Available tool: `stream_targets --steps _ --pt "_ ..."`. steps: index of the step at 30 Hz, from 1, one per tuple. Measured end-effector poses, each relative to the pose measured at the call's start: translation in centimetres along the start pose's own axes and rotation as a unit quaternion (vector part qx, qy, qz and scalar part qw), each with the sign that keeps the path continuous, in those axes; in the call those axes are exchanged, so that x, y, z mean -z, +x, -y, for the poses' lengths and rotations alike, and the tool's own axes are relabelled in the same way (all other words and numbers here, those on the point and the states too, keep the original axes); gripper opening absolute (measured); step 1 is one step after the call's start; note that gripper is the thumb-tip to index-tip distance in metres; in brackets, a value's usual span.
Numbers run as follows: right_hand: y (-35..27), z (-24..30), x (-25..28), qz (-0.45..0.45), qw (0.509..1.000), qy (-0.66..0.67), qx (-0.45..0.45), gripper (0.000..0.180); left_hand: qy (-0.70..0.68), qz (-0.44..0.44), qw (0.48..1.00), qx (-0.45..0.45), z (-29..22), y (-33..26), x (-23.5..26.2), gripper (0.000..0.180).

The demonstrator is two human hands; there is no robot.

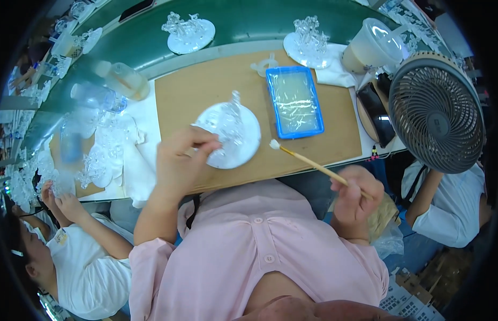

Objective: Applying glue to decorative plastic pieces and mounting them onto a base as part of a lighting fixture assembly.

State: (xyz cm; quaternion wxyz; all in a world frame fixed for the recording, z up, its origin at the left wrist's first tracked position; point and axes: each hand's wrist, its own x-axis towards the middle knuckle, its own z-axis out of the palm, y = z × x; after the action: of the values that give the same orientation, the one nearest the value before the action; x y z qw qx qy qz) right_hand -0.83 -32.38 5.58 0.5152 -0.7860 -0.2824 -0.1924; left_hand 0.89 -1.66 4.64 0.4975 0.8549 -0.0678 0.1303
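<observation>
Brush [314, 165] and clear figure [233, 120].
Right hand [357, 193] grips brush near tail, bristles toward ten o'clock, likely for reach; left hand [179, 160] at figure, grasp unclear.

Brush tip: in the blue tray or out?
Out. The brush, held in the right hand, shows its whole pale tip against brown cardboard, outside the blue tray.

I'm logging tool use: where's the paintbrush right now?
In the head view, the paintbrush is right of centre, held in the right hand, its pale tip near the blue-rimmed tray's lower-left corner.
</observation>
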Motion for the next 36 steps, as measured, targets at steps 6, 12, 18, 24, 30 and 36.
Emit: stream_targets --steps 6,12,18,24,30,36 --pt "-0.4 -1.2 0.6 -0.131 0.985 0.042 0.102 0.024 0.117 -0.176 0.977 -0.007 -0.4 11.7 6.0 0.011" --pt "-0.6 -2.5 0.9 -0.178 0.977 0.034 0.109 0.022 0.156 -0.282 0.946 0.02 8.1 27.0 7.2 0.022" --pt "-1.6 -2.7 1.3 -0.156 0.984 0.022 0.078 0.021 0.263 -0.313 0.909 0.085 19.4 29.0 2.9 0.02" --pt "-1.8 -2.5 2.1 -0.165 0.983 0.029 0.07 0.02 0.153 -0.155 0.966 -0.141 12.2 28.6 -0.7 0.025" --pt "-2.5 -2.0 1.9 -0.178 0.979 0.075 0.058 0.022 0.26 0.112 0.956 -0.08 7.0 27.4 -0.9 0.024" --pt "-2.8 -2.1 1.2 -0.198 0.977 0.073 0.009 0.024 0.303 -0.039 0.943 -0.13 -2.1 20.7 2.9 0.027"
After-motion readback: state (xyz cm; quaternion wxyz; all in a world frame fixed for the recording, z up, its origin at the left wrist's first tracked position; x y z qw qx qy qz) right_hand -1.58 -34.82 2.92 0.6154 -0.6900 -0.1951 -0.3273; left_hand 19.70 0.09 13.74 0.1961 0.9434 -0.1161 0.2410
